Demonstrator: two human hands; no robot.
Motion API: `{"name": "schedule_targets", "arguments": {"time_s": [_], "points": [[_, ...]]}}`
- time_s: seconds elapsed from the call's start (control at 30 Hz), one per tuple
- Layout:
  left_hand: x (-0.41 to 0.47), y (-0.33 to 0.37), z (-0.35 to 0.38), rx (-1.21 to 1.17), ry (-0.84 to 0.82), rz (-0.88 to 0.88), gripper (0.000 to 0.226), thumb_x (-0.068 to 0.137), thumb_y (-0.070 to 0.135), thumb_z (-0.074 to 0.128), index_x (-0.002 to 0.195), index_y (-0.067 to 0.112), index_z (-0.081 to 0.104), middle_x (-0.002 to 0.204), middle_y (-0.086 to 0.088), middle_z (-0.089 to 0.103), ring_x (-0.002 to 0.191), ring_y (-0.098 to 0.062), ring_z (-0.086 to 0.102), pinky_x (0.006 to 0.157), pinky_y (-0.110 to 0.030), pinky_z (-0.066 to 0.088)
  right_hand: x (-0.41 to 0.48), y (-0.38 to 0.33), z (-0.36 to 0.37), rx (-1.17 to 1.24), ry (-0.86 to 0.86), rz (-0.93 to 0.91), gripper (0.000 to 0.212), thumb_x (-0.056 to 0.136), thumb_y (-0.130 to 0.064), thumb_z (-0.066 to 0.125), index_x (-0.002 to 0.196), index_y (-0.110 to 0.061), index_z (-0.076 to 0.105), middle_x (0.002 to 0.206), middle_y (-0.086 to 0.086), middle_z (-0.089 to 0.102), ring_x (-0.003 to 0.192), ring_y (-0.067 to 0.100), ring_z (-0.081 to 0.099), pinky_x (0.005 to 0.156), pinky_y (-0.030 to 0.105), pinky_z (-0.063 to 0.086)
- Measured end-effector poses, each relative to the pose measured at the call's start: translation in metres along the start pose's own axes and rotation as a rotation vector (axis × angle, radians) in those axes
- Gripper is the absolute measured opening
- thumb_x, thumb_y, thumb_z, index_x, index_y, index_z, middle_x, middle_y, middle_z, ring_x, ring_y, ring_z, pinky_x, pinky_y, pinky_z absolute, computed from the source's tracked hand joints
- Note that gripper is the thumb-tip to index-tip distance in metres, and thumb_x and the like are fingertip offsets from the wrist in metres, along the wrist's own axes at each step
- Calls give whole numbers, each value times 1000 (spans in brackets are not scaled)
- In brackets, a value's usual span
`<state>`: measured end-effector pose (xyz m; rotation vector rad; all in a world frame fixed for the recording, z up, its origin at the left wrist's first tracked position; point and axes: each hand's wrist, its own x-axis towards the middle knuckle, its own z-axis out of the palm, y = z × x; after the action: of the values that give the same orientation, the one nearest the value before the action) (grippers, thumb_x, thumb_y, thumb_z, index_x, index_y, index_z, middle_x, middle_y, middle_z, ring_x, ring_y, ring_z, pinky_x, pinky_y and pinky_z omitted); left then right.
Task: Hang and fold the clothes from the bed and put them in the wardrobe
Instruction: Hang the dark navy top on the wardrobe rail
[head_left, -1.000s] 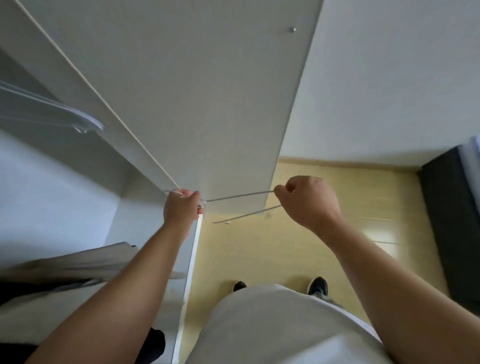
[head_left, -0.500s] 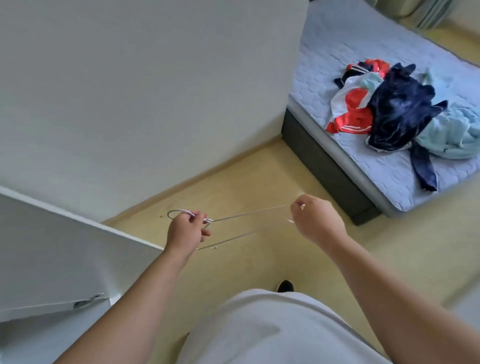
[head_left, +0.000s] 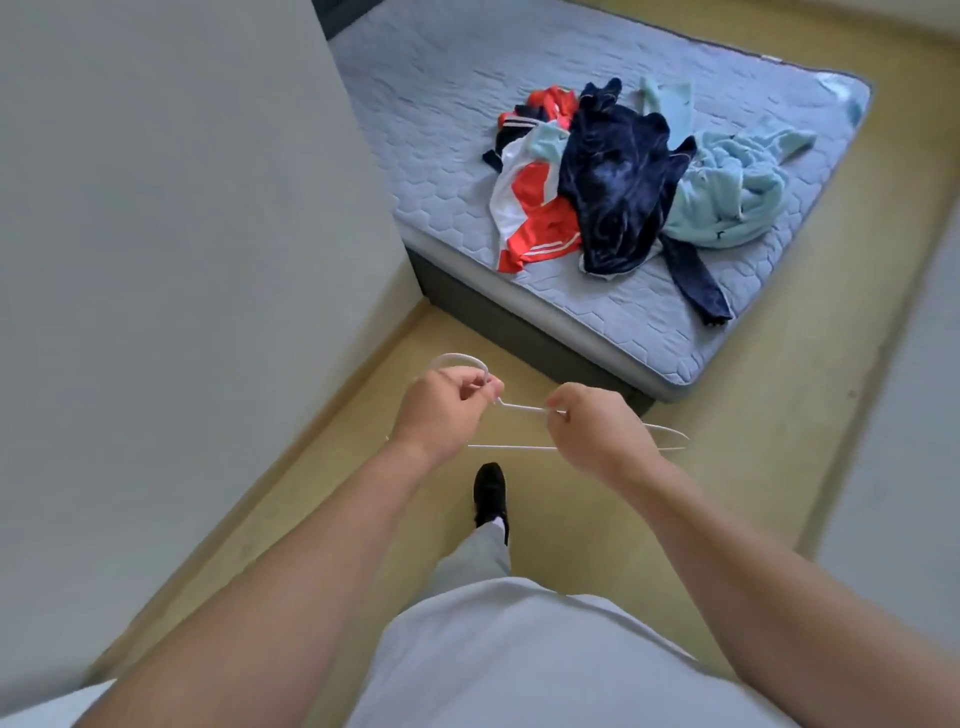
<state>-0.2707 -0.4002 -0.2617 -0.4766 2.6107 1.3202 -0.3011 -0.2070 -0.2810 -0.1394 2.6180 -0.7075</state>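
Observation:
I hold a thin white wire hanger (head_left: 524, 409) flat over the floor in front of me. My left hand (head_left: 441, 410) grips it at the neck, just below the hook. My right hand (head_left: 597, 434) pinches its upper arm. On the bed (head_left: 457, 93) ahead lies a pile of clothes: a red and white garment (head_left: 530, 218), a dark navy one (head_left: 618, 182) on top, and a light blue one (head_left: 727, 192) to the right.
A white wall (head_left: 171, 234) runs along my left. The floor (head_left: 753, 415) between me and the bed is yellow, and my black shoe (head_left: 490, 491) steps forward on it. A pale surface (head_left: 893, 441) edges the right side.
The view has swung from the wardrobe to the bed, which now lies closer. Both hands kept the hanger, and my right hand slid nearer its neck.

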Motion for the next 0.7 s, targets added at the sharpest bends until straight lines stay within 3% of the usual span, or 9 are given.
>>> {"name": "schedule_targets", "arguments": {"time_s": [0.17, 0.4, 0.53, 0.6, 0.7], "points": [[107, 41, 20, 79, -141, 137, 23, 95, 41, 67, 100, 22, 78, 85, 6, 76, 83, -11, 69, 75, -25, 53, 81, 13, -30, -91, 61, 92, 26, 93, -27, 46, 103, -28, 70, 104, -2, 66, 93, 24, 62, 78, 36, 55], [234, 104, 44, 207, -336, 282, 17, 94, 43, 66, 96, 28, 74, 82, 13, 73, 81, -2, 65, 64, -8, 39, 168, 25, -73, -48, 105, 251, 25, 98, -39, 45, 104, -32, 69, 102, 0, 64, 96, 26, 62, 74, 35, 51], [286, 142, 73, 213, -433, 331, 15, 92, 42, 70, 96, 28, 74, 84, 14, 73, 83, -2, 67, 74, -20, 50, 213, 39, -97, 29, 104, 327, 27, 99, -43, 44, 94, -30, 67, 97, 0, 68, 93, 26, 64, 67, 35, 48], [313, 158, 91, 228, -481, 337, 15, 91, 40, 71, 97, 26, 75, 86, 14, 74, 84, -2, 68, 80, -25, 53, 238, 54, -108, 76, 92, 362, 29, 100, -43, 43, 100, -30, 69, 98, 0, 69, 95, 26, 63, 68, 36, 49], [358, 182, 118, 315, -572, 376, 17, 91, 33, 72, 106, 24, 74, 101, 13, 75, 87, -2, 68, 88, -27, 54, 280, 87, -119, 171, 89, 408, 29, 100, -39, 47, 100, -26, 72, 93, 2, 69, 89, 28, 64, 70, 36, 53]]}}
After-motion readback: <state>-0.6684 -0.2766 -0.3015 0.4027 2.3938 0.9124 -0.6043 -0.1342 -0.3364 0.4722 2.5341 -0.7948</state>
